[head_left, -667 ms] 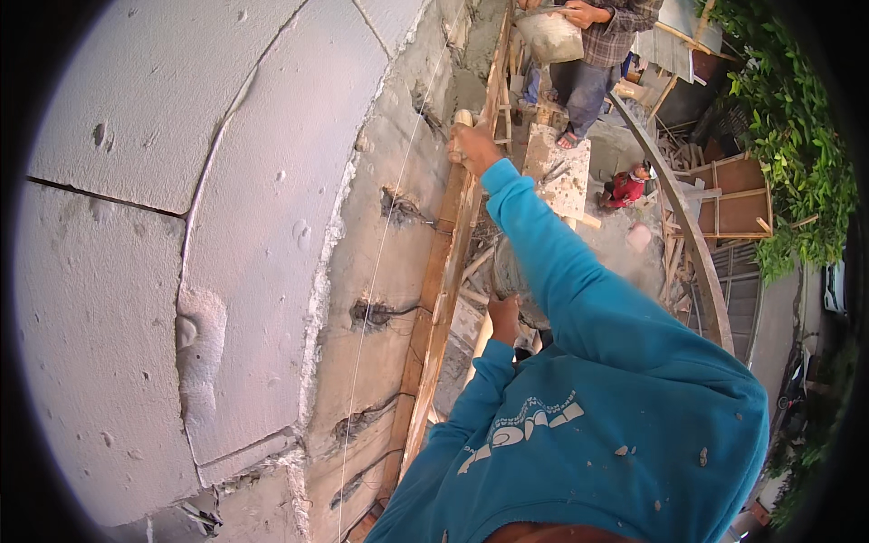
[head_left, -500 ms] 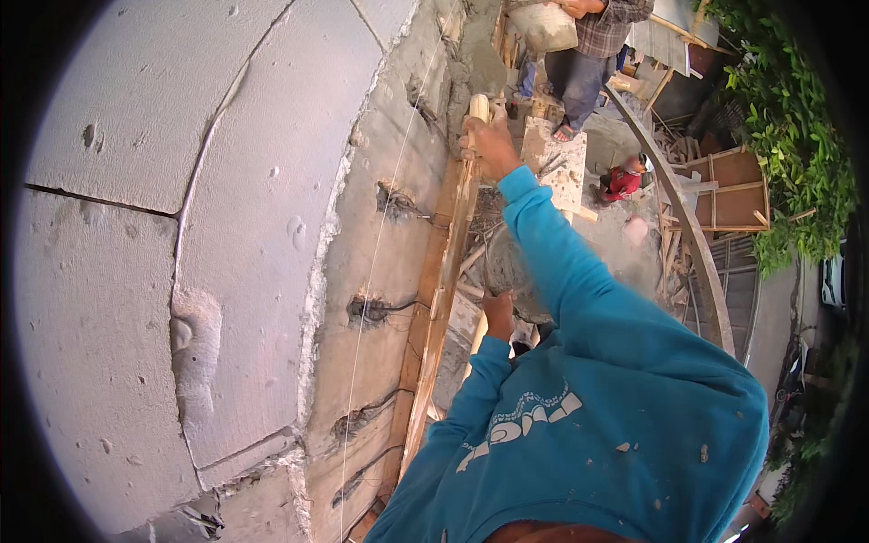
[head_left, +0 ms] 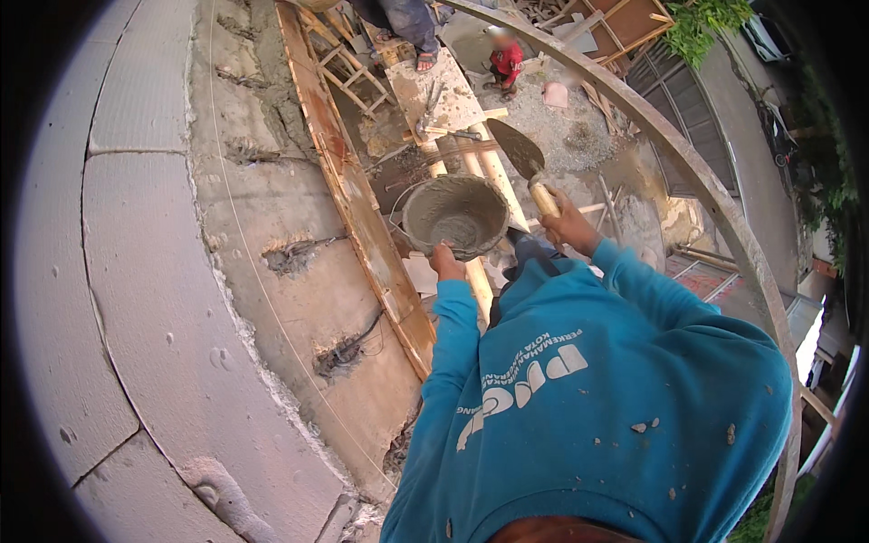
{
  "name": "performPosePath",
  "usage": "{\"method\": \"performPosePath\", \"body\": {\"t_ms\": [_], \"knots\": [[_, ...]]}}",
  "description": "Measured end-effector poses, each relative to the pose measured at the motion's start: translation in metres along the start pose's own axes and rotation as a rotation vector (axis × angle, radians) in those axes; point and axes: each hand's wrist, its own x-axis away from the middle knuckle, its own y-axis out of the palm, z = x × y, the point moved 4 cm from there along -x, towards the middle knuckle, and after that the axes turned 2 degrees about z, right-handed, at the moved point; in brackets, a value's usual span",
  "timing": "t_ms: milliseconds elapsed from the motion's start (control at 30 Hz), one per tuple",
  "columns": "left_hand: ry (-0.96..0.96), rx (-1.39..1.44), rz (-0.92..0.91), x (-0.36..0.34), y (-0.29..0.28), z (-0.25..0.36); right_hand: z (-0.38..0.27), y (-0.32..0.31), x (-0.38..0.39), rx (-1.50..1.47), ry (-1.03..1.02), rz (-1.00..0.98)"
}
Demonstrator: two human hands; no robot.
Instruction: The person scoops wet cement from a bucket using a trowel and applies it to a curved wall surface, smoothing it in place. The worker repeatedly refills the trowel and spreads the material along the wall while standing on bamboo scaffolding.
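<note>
My left hand (head_left: 445,262) grips the near rim of a round, dark bucket (head_left: 418,210), whose inside is coated with wet grey mortar (head_left: 462,233). To the right of it, my right hand (head_left: 568,228) is closed round the pale wooden handle of a trowel (head_left: 516,149). The trowel's broad, dark blade points up and away, beyond the bucket's right side and apart from it. Some fingers of my left hand are hidden by the rim.
On my left stands a light block wall (head_left: 145,235) with a mortar strip and a taut string. A long plank (head_left: 353,199) runs beside it. Ahead, a scaffold board (head_left: 444,95) holds tools; a person stands there. Another in red (head_left: 507,61) is below. A curved bar (head_left: 652,113) arches right.
My right hand has come back from the wall with the trowel and moved right. The bucket under my left hand now shows fully. The view has shifted.
</note>
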Motion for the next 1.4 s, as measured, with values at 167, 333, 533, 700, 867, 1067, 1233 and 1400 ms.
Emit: {"method": "performPosePath", "body": {"t_ms": [167, 333, 533, 700, 867, 1067, 1233, 1400], "knots": [[-0.033, -0.222, 0.047, -0.038, -0.007, -0.017, 0.141, -0.078, 0.043, -0.09, 0.299, 0.402], [-0.052, -0.412, 0.07, -0.041, -0.005, -0.015, 0.264, -0.119, 0.097, -0.08, 0.531, 0.625], [-0.099, -0.453, 0.091, -0.047, -0.009, -0.022, 0.357, -0.116, 0.162, 0.101, 0.77, 0.642], [0.01, -0.64, -0.224, -0.097, -0.006, -0.042, 0.362, -0.082, 0.18, 0.075, 0.767, 0.619], [-0.177, -0.588, -0.213, -0.023, 0.092, -0.07, 0.351, -0.072, 0.164, 0.148, 0.644, 0.581], [-0.203, -0.676, -0.534, 0.024, 0.176, -0.119, 0.328, -0.077, 0.145, 0.109, 0.566, 0.548], [-0.167, -0.639, -0.562, 0.064, 0.174, -0.075, 0.309, -0.086, 0.157, 0.066, 0.646, 0.574], [-0.07, -0.536, -0.437, 0.018, 0.092, -0.006, 0.342, -0.103, 0.152, 0.127, 0.663, 0.606]]}}
